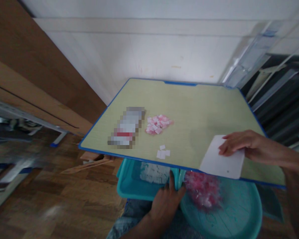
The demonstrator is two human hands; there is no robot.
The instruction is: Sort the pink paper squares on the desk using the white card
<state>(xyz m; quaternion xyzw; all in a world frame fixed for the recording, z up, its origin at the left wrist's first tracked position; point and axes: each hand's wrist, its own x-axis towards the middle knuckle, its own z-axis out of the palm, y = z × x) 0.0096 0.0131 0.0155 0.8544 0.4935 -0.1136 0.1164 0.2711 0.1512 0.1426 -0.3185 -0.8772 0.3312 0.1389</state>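
Note:
My right hand is closed on a flat white card, fingers curled over its upper part. The card lies across the front edge of the small table. Below that edge, my left hand grips where a rectangular teal tub meets a round teal basin. One finger stretches up along the tub's side and the thumb rests by the basin. White pieces fill part of the tub; pink-red clear pieces, blurred, are in the basin.
On the tabletop are a heap of small pink and white squares, a few white squares and a pixelated flat object. A white wall stands behind. Brown wooden panels rise at left, and dark stacked items at right.

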